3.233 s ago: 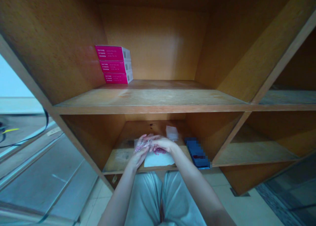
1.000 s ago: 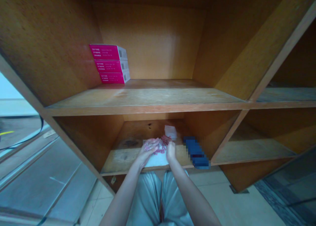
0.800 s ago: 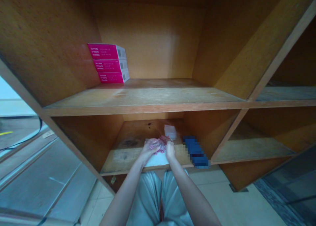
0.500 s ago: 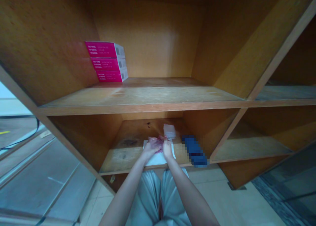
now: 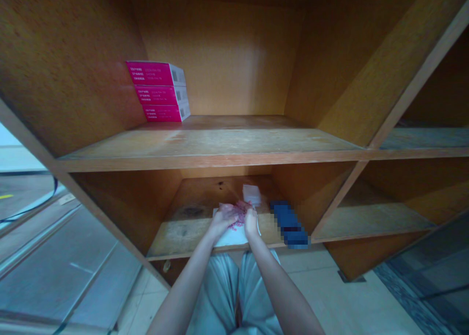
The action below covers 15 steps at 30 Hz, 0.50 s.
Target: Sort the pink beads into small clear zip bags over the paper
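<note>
My left hand (image 5: 223,219) and my right hand (image 5: 250,221) are close together over the lower shelf, fingers curled in from both sides. Between them they hold a pink-and-red crumpled, lacy-looking thing (image 5: 239,215), whose kind is too small to make out. My fingertips are partly hidden in it. Beneath lies a white sheet or pad (image 5: 231,237), reaching the shelf's front edge. Just beyond my right hand sits a pale, translucent flat packet or case (image 5: 251,194).
Right of my hands lies a dark blue, blurred-out object (image 5: 289,225). Three stacked pink boxes (image 5: 161,92) stand on the upper shelf (image 5: 227,139), left side. A wooden divider (image 5: 339,198) bounds the lower compartment on the right. My knees are under its front edge.
My hands have moved slightly apart, and more of the pink-and-red thing shows between them. The boxes, packet and blue object stay where they were.
</note>
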### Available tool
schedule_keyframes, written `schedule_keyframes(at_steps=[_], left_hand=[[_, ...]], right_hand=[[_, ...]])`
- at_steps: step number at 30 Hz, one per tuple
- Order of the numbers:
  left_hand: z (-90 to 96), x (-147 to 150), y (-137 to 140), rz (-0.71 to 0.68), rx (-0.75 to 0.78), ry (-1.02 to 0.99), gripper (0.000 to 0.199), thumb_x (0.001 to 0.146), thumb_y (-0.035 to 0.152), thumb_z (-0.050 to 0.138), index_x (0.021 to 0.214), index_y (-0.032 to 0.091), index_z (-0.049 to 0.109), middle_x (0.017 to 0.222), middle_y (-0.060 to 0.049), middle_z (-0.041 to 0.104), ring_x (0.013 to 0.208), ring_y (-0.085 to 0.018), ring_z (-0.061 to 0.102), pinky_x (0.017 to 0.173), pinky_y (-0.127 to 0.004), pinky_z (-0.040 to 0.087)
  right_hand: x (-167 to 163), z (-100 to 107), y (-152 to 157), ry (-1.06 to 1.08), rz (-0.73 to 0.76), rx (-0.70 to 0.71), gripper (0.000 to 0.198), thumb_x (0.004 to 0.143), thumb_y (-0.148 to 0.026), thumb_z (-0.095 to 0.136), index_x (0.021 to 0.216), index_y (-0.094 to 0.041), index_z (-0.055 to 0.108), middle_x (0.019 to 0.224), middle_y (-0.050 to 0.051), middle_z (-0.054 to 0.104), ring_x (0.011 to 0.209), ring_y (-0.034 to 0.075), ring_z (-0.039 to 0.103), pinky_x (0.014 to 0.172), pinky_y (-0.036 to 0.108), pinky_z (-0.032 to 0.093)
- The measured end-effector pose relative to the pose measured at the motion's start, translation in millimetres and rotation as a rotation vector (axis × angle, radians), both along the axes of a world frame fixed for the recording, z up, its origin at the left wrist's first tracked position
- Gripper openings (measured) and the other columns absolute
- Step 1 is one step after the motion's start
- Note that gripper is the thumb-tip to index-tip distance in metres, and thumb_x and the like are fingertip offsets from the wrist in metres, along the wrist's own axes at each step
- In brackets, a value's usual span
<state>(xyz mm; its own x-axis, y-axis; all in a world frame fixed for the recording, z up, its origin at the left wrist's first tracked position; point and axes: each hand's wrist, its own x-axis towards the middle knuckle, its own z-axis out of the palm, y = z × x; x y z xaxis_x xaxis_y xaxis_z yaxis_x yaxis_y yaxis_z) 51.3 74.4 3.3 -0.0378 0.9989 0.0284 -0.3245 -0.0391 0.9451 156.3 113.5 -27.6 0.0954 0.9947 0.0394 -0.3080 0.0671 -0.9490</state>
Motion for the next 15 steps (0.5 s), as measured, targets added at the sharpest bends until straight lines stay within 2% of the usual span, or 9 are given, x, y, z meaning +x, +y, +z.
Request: schedule_keyframes(at_steps=[10, 15], left_hand=[[8.6, -2.9, -2.8, 0.006, -0.009, -0.105, 0.037, 0.05, 0.005, 0.075, 0.083, 0.014, 0.061, 0.09, -0.009, 0.066, 0.097, -0.024, 0.059, 0.097, -0.04, 0.032], [13.1, -7.7, -4.4, 0.009, -0.023, -0.054, 0.039, 0.051, 0.008, 0.076, 0.086, 0.014, 0.06, 0.09, -0.009, 0.067, 0.095, -0.024, 0.059, 0.096, -0.042, 0.033]], right_hand=[[0.7, 0.0, 0.4, 0.004, 0.017, 0.007, 0.044, 0.082, -0.039, 0.026, 0.087, -0.015, 0.064, 0.096, 0.012, 0.067, 0.088, 0.019, 0.063, 0.081, 0.032, 0.048], [1.1, 3.8, -0.8, 0.02, 0.013, 0.001, 0.046, 0.083, -0.042, 0.026, 0.085, -0.015, 0.063, 0.095, 0.014, 0.067, 0.088, 0.02, 0.064, 0.081, 0.032, 0.048]])
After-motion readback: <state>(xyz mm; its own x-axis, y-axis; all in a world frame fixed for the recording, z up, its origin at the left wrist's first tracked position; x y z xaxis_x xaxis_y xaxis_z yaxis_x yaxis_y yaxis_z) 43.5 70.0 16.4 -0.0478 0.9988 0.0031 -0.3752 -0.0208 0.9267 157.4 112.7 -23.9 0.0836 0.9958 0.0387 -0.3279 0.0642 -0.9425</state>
